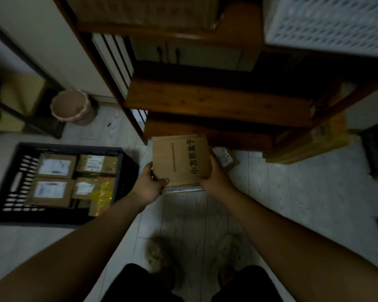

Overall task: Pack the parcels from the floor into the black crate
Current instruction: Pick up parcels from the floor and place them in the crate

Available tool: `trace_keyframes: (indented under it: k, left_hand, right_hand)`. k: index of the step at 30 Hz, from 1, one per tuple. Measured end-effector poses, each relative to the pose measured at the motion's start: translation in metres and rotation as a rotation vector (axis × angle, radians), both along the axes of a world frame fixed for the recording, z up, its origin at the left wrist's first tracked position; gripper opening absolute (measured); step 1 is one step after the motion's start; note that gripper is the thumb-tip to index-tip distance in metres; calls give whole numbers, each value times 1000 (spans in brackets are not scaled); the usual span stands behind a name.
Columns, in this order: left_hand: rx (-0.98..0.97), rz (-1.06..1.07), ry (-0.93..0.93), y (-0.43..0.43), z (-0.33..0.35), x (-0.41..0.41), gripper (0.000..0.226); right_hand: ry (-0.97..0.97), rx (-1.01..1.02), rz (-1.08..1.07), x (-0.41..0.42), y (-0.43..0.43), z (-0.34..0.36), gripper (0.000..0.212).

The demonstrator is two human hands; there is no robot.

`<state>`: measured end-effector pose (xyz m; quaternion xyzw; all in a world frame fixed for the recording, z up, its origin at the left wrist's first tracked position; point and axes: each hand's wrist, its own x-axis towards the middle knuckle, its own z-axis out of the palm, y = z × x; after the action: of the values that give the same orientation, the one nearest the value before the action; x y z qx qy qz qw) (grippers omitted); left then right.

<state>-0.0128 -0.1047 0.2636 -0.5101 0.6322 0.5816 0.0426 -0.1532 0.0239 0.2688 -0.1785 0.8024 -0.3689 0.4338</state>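
The box (179, 160) you're holding is plain brown cardboard with black printed characters down one side. Your crate (129, 168) is black, its walls patterned with rows of slots. The parcels (55, 166) in it are brown with white labels, and beside them is a packet (103, 192) in bright yellow with orange. Under you, the floor (292, 192) is pale grey-white with a wood-grain plank pattern. The shelf (205, 101) ahead is reddish-brown wood, the bin (72, 107) dusty pink-brown, the basket (332, 20) white lattice. Your slippers (159, 253) are fuzzy beige.
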Motion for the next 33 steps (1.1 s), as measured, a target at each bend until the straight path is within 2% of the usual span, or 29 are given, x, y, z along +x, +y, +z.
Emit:
trace_keyframes:
  k: [5, 11, 16, 24, 33]
  left_hand:
    - [-61, -57, 22, 6, 127, 45, 65]
    - [-169, 5, 90, 30, 224, 103, 58]
    - [-258, 37, 87, 43, 280, 168, 63]
    - [-323, 74, 122, 35, 344, 259, 59]
    - [-350, 141, 118, -44, 366, 389, 63]
  right_hand:
    - [55, -83, 34, 42, 13, 130, 73]
    - [199, -189, 126, 95, 27, 218, 50]
    - [181, -254, 196, 142, 44, 275, 64]
    - [241, -280, 287, 220, 27, 330, 71]
    - [228, -280, 328, 349, -60, 343, 77]
